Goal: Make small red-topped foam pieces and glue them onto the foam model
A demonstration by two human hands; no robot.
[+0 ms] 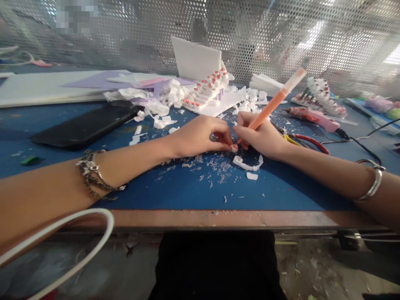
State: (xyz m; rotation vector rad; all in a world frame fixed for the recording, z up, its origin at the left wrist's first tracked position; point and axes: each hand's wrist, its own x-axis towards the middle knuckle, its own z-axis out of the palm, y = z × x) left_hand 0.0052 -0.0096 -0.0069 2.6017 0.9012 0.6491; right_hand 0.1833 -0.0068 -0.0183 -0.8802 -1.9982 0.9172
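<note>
Between the fingertips of my left hand (203, 135) is a small white foam piece (234, 147) with orange-red colour on it. My right hand (261, 135) grips an orange marker (275, 104) like a pen, its lower end slanting down to the foam piece. Whether the tip touches the piece is too small to tell. Just below the hands lie a curved white foam strip (248, 164) and a little white offcut (252, 176). Behind them stands a stepped white foam model (208, 91) dotted with orange-red tips.
A black phone (84, 125) lies at the left, near white foam sheets (46, 89). On the right are a pink glue gun (312, 118), coloured wires (304, 141) and another foam model (321, 98). Foam crumbs cover the blue mat (187, 191). A perforated metal screen (140, 37) closes the back.
</note>
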